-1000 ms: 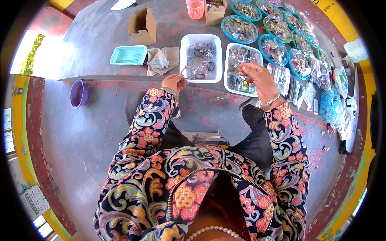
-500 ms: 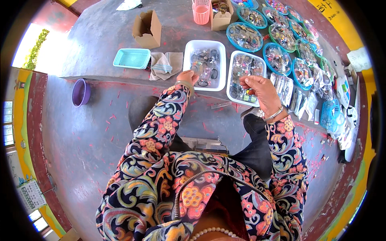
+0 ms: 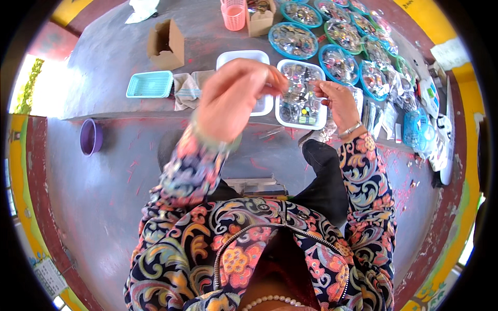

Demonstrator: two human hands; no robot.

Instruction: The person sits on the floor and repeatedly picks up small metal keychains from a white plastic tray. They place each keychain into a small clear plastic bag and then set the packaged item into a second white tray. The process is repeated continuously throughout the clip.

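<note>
My left hand is raised in front of the left white tray and hides most of it. Motion blurs this hand; its fingers are bent together toward the right, and anything between them does not show. Beside it stands a second white tray, filled with small mixed pieces, several in clear plastic bags. At that tray's right edge my right hand, with a bracelet on the wrist, has thumb and fingertips pinched together. Whatever the pinch holds is too small to make out.
Several blue and green round baskets of bagged small items fill the right of the platform. On the left are a turquoise basket, a cloth and a cardboard box. A pink basket stands behind; a purple basin sits lower left.
My left hand has lifted out of the left tray and swung up, closer to view and toward the right tray. My right hand stays by the right tray, still pinching. The whole view has shifted slightly.
</note>
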